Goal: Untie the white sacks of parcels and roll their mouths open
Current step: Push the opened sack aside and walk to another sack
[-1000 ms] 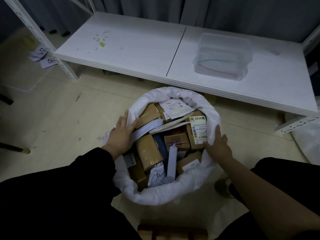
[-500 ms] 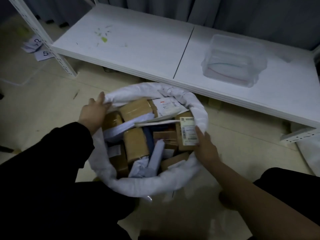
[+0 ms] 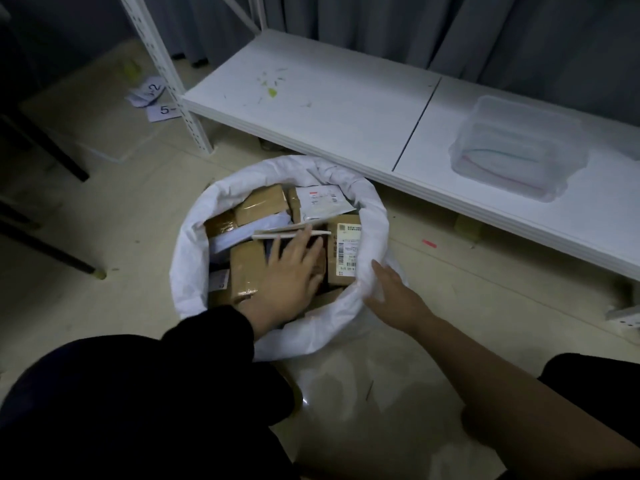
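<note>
1. Dim room: pale floor (image 3: pixel 104 220), grey curtains (image 3: pixel 381 26) behind a low white shelf (image 3: pixel 329 109) bearing a clear plastic box (image 3: pixel 516 147). Numbered paper slips (image 3: pixel 152 98) on the floor by the shelf's upright (image 3: pixel 166 74).
2. On the floor just in front of the shelf, the white sack (image 3: pixel 194 258), mouth rolled open into a thick rim, packed with brown parcels (image 3: pixel 247 268) and labelled white mailers (image 3: pixel 320 199).
3. Left hand (image 3: pixel 291 271), out of a black sleeve (image 3: pixel 207 327), reaching over the near rim into the sack, palm down.
4. Fingers (image 3: pixel 304 244) of that hand straight and spread, lying flat on the parcels, gripping nothing.
5. Right hand (image 3: pixel 394 299), on a bare forearm, set against the sack's right rim from outside.
6. Fingers there pressed to the rolled cloth and partly covered by it; pinching the rim or only touching it, cannot tell.
</note>
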